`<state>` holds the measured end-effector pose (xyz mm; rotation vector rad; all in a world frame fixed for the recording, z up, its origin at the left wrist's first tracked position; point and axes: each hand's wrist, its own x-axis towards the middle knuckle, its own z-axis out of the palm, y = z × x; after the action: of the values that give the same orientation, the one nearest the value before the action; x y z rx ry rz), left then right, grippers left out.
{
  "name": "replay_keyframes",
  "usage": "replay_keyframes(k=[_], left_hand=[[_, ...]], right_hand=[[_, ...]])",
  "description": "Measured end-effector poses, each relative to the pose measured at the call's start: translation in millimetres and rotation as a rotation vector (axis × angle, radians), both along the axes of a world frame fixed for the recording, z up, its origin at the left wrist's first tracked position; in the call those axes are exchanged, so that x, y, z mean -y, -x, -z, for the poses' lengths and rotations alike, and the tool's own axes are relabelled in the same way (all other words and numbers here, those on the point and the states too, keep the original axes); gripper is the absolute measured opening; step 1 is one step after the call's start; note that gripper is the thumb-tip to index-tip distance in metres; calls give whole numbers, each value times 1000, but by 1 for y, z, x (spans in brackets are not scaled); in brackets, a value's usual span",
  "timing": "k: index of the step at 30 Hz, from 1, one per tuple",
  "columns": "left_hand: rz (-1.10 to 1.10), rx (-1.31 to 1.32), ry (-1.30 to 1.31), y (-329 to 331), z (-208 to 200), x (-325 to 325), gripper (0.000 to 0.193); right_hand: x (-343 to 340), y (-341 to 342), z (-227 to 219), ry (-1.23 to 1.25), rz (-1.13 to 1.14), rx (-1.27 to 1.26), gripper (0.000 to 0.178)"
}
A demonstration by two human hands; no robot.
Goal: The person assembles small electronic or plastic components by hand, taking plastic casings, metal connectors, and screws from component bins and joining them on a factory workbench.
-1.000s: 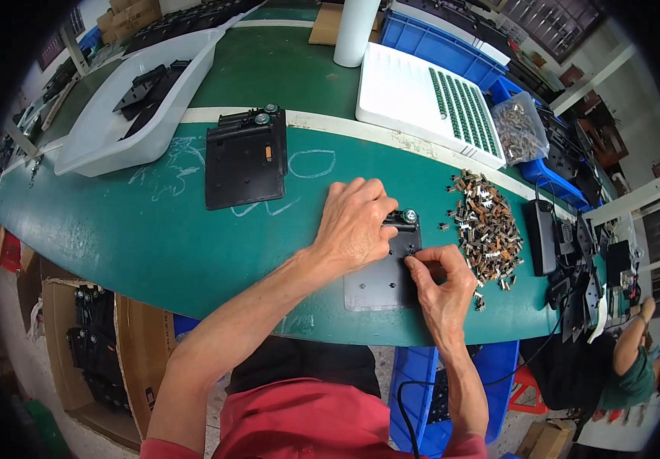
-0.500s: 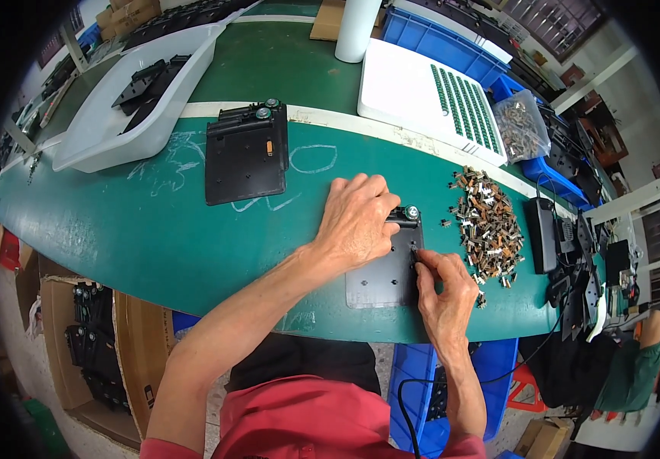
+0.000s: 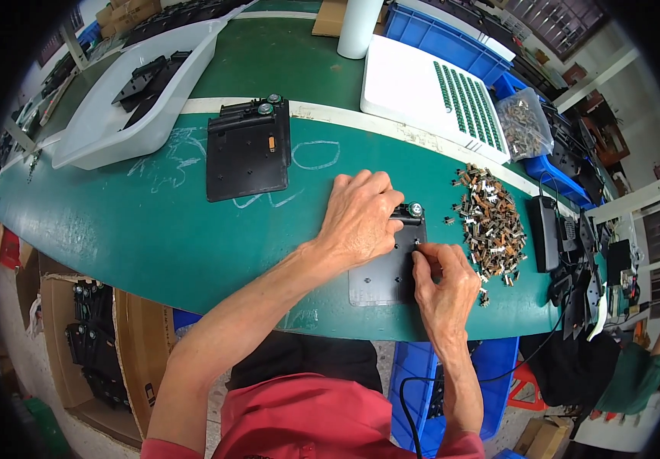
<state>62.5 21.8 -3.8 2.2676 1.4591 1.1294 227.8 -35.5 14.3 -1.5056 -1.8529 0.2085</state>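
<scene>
A black flat plate (image 3: 382, 277) with a hinge-like bar and a round silvery piece on its far end lies on the green table before me. My left hand (image 3: 360, 218) is closed on the plate's far left part, covering much of the bar. My right hand (image 3: 446, 287) pinches at the plate's right edge, beside a small slot; what is between thumb and finger is too small to make out. To the right lies a heap of small brown, black and white switch-like parts (image 3: 490, 222). A similar black plate (image 3: 247, 157), bearing an orange-brown piece, rests further left.
A white tub (image 3: 89, 138) with black parts stands far left. Behind the heap are a white tray (image 3: 399, 84) with rows of green pieces, a clear bag of parts (image 3: 525, 122) and blue crates (image 3: 444, 38). A black adapter (image 3: 542, 233) and cable lie at right; a cardboard box (image 3: 142, 336) stands below left.
My right hand's fingertips have shifted slightly up along the plate's right edge, and the fingers are more bent. The left hand stays in place on the plate.
</scene>
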Motion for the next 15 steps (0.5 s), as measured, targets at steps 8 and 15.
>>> replay_keyframes(k=[8,15], left_hand=[[4,-9,11,0,-1,-1,29],[-12,-21,-20,1,1,-2,28]], right_hand=[[-2,1,1,35,9,40,6],[-5,2,-1,-21,-40,55,9]])
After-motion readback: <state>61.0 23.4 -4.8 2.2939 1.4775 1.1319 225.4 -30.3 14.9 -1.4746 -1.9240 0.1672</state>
